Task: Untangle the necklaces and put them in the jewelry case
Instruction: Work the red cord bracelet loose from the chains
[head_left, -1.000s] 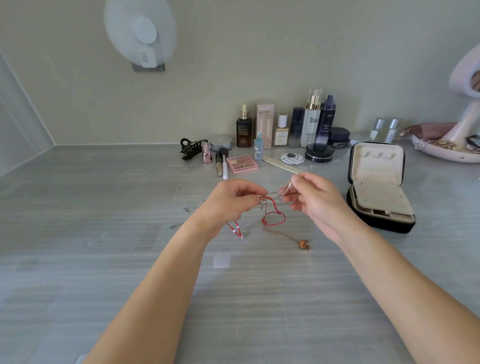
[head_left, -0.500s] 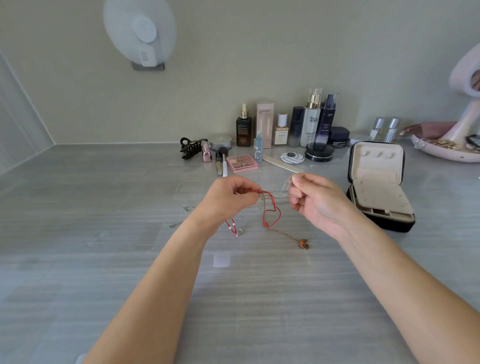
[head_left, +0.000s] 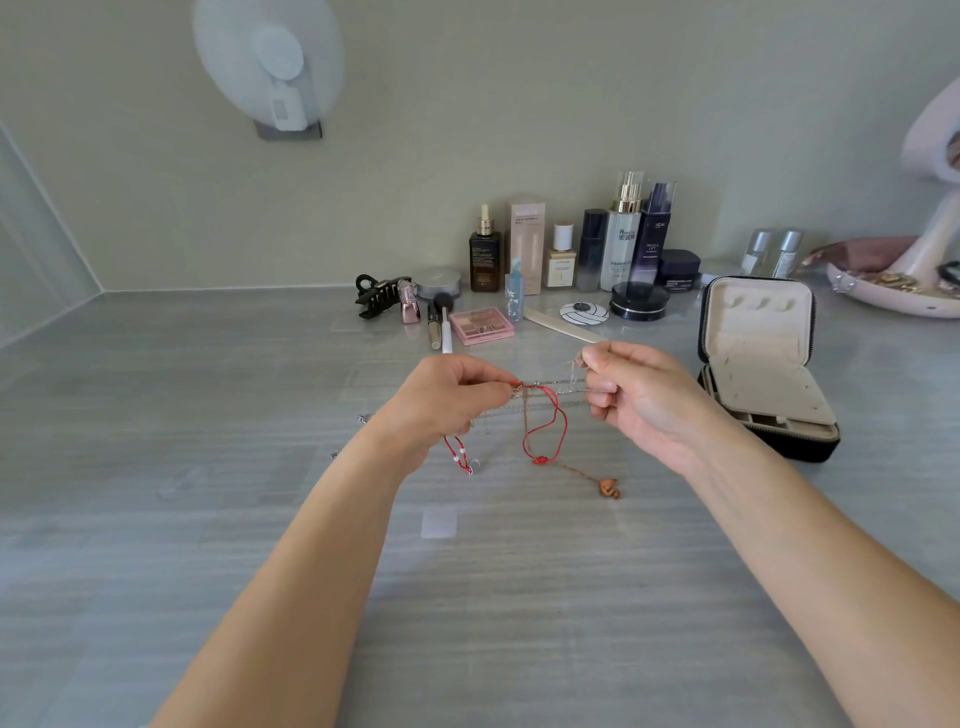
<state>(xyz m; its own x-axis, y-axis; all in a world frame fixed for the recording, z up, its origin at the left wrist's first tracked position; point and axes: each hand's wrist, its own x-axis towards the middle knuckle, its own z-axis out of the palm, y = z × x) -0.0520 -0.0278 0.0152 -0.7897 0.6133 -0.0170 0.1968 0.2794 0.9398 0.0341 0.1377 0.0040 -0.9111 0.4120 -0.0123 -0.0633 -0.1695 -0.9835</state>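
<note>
Both grips pinch the tangled necklaces (head_left: 540, 402), stretched taut between them.

We hold left hand (head_left: 447, 402) and right hand (head_left: 641, 400) level above the table (head_left: 260, 467), palms inward; we'd best ease the red cord (head_left: 548, 431) free gently. Beyond, the jewelry case (head_left: 763, 364) sits open.

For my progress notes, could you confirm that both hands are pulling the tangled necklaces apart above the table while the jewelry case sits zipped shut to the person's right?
Not quite: the jewelry case is open, lid raised, in the head view. The left hand and right hand do hold the necklaces stretched above the table.
</note>
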